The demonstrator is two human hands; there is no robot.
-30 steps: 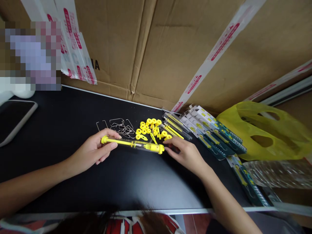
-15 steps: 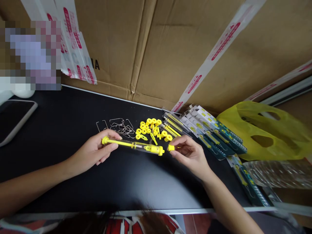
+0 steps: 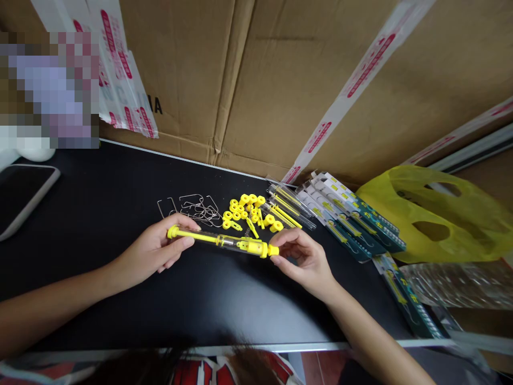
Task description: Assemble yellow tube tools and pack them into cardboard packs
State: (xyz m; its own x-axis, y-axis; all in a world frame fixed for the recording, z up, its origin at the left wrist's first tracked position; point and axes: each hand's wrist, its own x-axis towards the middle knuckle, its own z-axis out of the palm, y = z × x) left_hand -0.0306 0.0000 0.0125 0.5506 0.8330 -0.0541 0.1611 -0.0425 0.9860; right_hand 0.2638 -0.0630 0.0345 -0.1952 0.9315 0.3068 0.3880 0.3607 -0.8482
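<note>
My left hand [image 3: 154, 250] grips the left end of a clear tube with yellow ends [image 3: 218, 240], held level just above the black table [image 3: 120, 203]. My right hand [image 3: 302, 256] pinches a small yellow cap [image 3: 273, 250] and presses it against the tube's right end. Behind the tube lies a pile of small yellow plastic parts [image 3: 248, 211]. To the left of that pile sits a tangle of bent wire hooks [image 3: 194, 207].
Clear tubes [image 3: 286, 206] and packaged cards [image 3: 348, 216] fan out at the right. A yellow plastic bag [image 3: 436, 219] and a clear bag [image 3: 460, 283] lie further right. Cardboard boxes [image 3: 280, 80] wall the back. A phone [image 3: 20, 195] rests at far left.
My right hand picked a yellow cap from beside the pile and brought it left to the tube's right end. My left hand kept the tube still.
</note>
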